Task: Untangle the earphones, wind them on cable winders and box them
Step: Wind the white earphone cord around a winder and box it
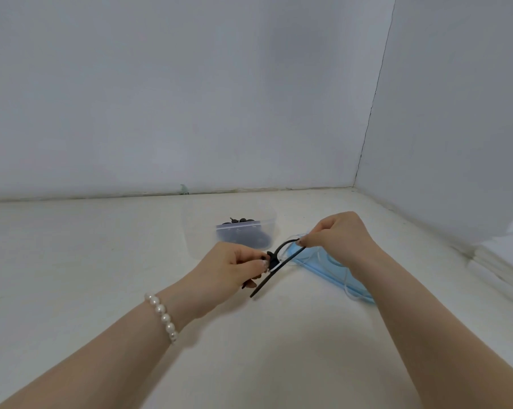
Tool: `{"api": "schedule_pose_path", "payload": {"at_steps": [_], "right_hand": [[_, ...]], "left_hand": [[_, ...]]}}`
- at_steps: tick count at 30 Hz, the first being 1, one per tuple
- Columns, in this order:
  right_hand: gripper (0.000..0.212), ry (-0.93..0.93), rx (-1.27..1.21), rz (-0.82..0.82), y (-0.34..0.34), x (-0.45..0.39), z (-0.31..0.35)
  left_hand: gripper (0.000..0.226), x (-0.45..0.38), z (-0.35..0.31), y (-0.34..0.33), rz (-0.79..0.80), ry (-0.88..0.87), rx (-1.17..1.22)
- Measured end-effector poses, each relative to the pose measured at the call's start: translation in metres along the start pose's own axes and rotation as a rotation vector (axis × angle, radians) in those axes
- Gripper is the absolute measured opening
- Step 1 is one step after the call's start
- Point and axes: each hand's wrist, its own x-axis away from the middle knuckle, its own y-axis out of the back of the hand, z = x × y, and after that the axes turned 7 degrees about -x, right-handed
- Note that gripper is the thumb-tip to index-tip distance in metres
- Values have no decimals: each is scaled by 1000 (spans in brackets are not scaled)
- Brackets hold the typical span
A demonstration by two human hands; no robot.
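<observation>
l hand [234, 268] pinches black cable winder [274, 262] head; r hand [334, 231] pinches its strap loop – strap axis runs near-left to far-right, above tabletop [101, 261]. white earphones [345, 283] lie right, on blue box [323, 268].

Open counter [72, 261] to the left and in front of the arms. Hemmed in behind by the clear box [230, 228], on the right by the blue lid [323, 265] and side wall [455, 113].

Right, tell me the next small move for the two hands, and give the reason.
Probably pull the strap's free end further through. The left hand pinches the head of the black cable winder, the right hand pinches the looped strap, and the loop stands wide open around the thin white earphone cable.
</observation>
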Motion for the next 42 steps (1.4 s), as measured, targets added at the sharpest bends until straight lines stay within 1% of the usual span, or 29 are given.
{"api": "schedule_pose_path", "payload": {"at_steps": [2, 5, 7, 9, 11, 13, 16, 18, 20, 23, 26, 29, 34, 38, 40, 42], "right_hand": [[17, -21, -65, 22, 3, 2, 2], [18, -31, -178, 65, 4, 4, 5], [18, -33, -236, 108, 3, 6, 7], [17, -33, -246, 128, 0, 8, 8], [17, -28, -230, 96, 1, 8, 8], [20, -39, -217, 45, 3, 6, 7], [22, -69, -207, 9, 6, 4, 4], [15, -96, -199, 31, 5, 3, 3], [9, -140, -242, 72, 1, 3, 2], [10, -173, -312, 115, -3, 3, 0], [10, -183, -332, 146, -5, 4, -2], [13, -172, -328, 157, -7, 4, -2], [15, -164, -304, 143, -15, 5, -2], [13, -168, -314, 96, -18, 5, -1], [12, -184, -359, 104, -19, 7, 3], [16, -208, -421, 125, -20, 8, 5]], "left_hand": [[17, 0, 0, 1, -11, 13, 26], [18, -2, 0, 3, -42, 32, 38], [19, -1, 0, 2, -21, 32, 26], [18, -1, 1, 2, -11, 33, 15], [16, -2, 1, 2, -32, 42, 34], [18, -1, 0, 1, -36, 49, 102], [20, 0, -3, 0, 11, 42, 239], [19, 1, -4, -1, 44, 43, 323], [19, 2, -4, 0, 69, 60, 368], [19, 3, -5, -1, 107, 72, 396], [17, 4, -4, -3, 140, 48, 360], [18, 5, -4, -4, 169, 23, 195], [17, 3, -1, -4, 100, 14, 8], [16, 1, 0, -4, 40, 26, 9], [15, 0, 1, -3, 16, 47, 17], [13, -2, 2, -2, -7, 72, 36]]}}
